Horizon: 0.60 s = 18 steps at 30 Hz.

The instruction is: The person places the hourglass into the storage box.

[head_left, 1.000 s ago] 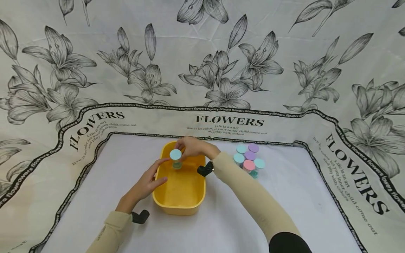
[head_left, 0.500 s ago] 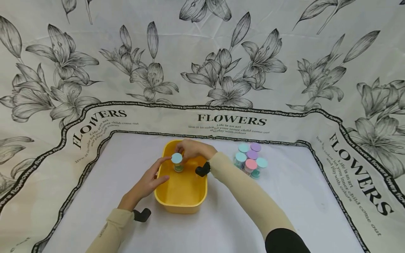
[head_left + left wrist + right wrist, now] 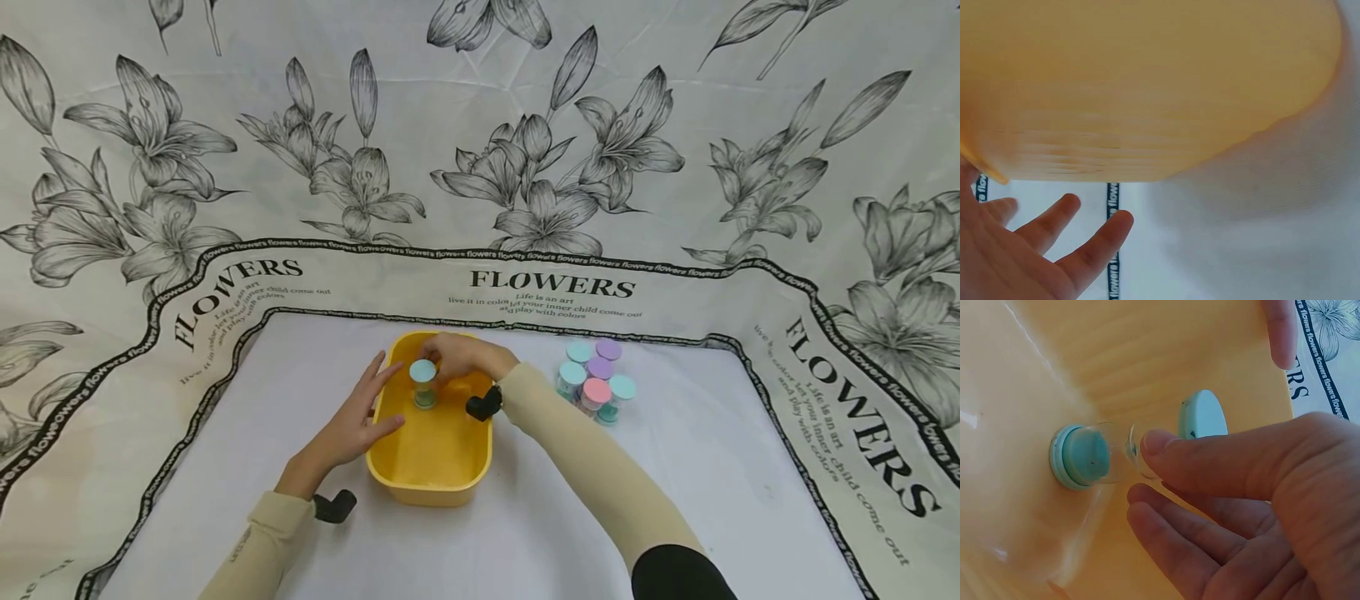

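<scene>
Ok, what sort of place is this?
Possibly a makeshift tabletop recording setup, indoors or not I can't tell: flower-printed cloth backdrop, plain white work surface, black wrist-worn devices.

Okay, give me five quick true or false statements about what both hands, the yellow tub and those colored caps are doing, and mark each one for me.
1. The right hand is pinching a blue-capped hourglass. True.
2. The left hand is gripping a second hourglass. False: it holds nothing, its fingers spread by the left rim of the yellow tub.
3. The cluster of capped pieces stands inside the tub. False: it stands on the white surface, right of the tub.
4. Exactly one top cap in that cluster is pink. True.
5. The held hourglass lies on its side. False: it is roughly upright.
</scene>
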### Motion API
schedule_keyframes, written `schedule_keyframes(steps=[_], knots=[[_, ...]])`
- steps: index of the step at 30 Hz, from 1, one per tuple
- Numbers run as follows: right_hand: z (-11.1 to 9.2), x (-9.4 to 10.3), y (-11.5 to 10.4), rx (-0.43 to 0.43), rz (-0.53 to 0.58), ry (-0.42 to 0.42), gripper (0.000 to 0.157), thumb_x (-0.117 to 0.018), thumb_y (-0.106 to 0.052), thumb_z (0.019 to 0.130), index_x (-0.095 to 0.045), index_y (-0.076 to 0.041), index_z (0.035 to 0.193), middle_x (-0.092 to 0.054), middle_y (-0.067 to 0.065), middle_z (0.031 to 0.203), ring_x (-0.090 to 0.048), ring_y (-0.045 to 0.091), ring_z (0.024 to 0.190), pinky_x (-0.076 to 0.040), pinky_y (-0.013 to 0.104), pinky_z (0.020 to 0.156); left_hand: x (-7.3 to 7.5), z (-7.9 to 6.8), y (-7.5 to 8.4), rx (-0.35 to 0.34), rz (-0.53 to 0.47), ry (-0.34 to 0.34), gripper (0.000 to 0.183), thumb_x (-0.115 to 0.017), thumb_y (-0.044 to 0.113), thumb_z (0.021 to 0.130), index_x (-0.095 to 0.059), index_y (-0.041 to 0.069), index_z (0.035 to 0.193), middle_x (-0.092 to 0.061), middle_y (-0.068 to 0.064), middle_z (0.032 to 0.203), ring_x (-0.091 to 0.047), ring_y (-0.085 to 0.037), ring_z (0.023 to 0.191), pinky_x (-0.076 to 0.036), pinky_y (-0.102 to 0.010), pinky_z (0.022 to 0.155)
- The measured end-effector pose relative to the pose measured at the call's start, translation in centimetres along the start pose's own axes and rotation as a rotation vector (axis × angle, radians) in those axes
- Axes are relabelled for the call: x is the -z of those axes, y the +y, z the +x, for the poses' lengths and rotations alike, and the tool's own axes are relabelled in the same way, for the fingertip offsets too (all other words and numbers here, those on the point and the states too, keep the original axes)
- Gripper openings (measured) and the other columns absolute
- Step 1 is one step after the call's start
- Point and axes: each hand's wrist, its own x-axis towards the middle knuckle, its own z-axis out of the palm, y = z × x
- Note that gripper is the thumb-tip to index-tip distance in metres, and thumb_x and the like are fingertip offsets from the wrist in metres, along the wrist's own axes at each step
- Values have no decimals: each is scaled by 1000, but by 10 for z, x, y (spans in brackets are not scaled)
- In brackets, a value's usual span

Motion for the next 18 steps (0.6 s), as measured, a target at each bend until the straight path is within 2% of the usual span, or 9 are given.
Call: schedule_keyframes(steps=[2,7,12,18], knots=[[0,1,0,-11,-12,-2,55,-81,-11,89,-61,-5,139,-63,12,142,-57,27,135,-45,41,116,1,2,3,-11,26,-2,76,-65,33,100,-27,14,164,1,-14,174,-19,-48,156,-44,-68,108],[-2,4,-2,-13,-16,-3,57,-81,-13,88,-60,-7,141,-64,12,141,-58,26,133,-46,40,115,2,4,12,-50,45,-14,78,-66,31,99,-27,9,164,1,-8,175,-9,-40,160,-18,-69,123],[-14,18,-5,21,13,12,54,-81,-11,88,-62,-7,138,-67,10,136,-62,24,128,-49,36,112,2,5,15,-30,56,-31,79,-64,39,100,-26,11,164,2,-6,175,-8,-40,160,-18,-70,122],[-47,46,-4,79,7,76,51,-76,-9,92,-60,-4,140,-67,13,136,-63,26,129,-53,36,107,0,5,16,17,54,-40,78,-64,42,100,-28,14,164,3,-5,175,-7,-41,160,-18,-72,121]])
